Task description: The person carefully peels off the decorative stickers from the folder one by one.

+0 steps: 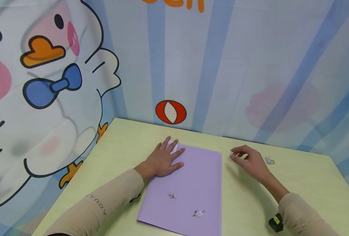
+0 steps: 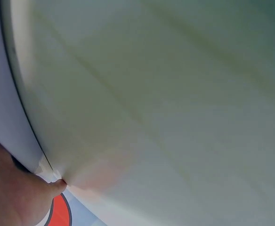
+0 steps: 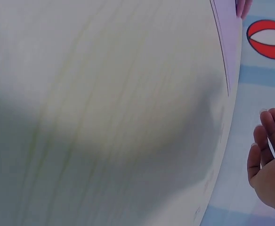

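In the head view a purple folder [image 1: 192,180] lies on the table, with a small pink flower [image 1: 171,196] and a pale tulip-like flower [image 1: 198,213] on its lower part. My left hand [image 1: 164,160] rests flat on its upper left corner, fingers spread. A shiny whitish patch [image 1: 174,148] shows between those fingers; the rest of it is hidden. Right of the folder, my right hand [image 1: 249,160] hovers with loosely curled fingers, thumb and index tips close together. The right wrist view shows a gap between these fingertips [image 3: 263,112] and the thumb, with nothing visible there.
A small clear, glittery piece [image 1: 269,160] lies on the pale yellow table [image 1: 304,183], just right of the right hand. Behind the table's back edge hangs a printed cloth [image 1: 180,65] with a cartoon duck. A black device [image 1: 276,223] sits at the right wrist.
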Tool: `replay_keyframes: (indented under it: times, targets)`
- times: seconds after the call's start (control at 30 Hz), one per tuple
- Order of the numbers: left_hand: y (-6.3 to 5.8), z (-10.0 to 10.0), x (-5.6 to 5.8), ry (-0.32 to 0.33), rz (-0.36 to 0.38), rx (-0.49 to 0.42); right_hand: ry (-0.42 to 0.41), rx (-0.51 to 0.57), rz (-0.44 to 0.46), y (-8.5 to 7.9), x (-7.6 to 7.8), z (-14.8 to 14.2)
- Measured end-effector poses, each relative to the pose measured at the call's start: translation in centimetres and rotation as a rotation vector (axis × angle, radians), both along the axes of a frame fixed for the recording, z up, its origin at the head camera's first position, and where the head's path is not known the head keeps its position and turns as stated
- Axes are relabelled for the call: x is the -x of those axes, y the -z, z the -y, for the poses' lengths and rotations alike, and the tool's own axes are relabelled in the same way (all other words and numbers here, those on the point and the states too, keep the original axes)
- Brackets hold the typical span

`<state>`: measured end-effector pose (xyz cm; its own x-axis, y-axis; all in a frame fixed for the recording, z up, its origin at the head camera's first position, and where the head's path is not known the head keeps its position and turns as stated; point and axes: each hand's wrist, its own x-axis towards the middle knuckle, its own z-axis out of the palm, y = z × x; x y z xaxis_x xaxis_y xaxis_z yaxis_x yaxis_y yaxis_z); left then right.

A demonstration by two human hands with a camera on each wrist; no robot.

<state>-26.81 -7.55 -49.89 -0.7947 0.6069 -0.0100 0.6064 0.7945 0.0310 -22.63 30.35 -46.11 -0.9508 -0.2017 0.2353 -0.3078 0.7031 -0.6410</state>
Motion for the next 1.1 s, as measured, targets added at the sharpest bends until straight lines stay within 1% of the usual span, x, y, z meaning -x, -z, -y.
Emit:
replay_keyframes:
  times: [0.17, 0.33, 0.47, 0.7, 0.87, 1.0, 1.1]
  targets:
    - [-0.1, 0.0, 0.0, 0.002, -0.005, 0.001, -0.055, 0.037, 0.049, -0.2, -0.5, 1.7]
    - [0.0, 0.0, 0.1, -0.004, -0.002, 0.016, -0.115, 0.073, 0.073, -0.1, -1.1, 3.4]
    - [-0.1, 0.0, 0.0, -0.006, -0.006, 0.025, -0.176, 0.081, 0.085, 0.1, -1.8, 4.5]
    - [-0.2, -0.2, -0.1, -0.005, -0.011, 0.026, -0.317, 0.074, 0.077, 0.3, -3.0, 6.0]
    - [-0.1, -0.2, 0.0, -0.017, -0.007, 0.04, -0.434, 0.033, 0.048, 0.0, -3.9, 7.2]
    - [0.0, -0.2, 0.1, -0.024, 0.004, 0.041, -0.511, 0.033, 0.075, -0.1, -5.0, 8.1]
    - [0.0, -0.2, 0.1, -0.024, 0.004, 0.042, -0.558, 0.022, 0.095, 0.2, -5.6, 8.7]
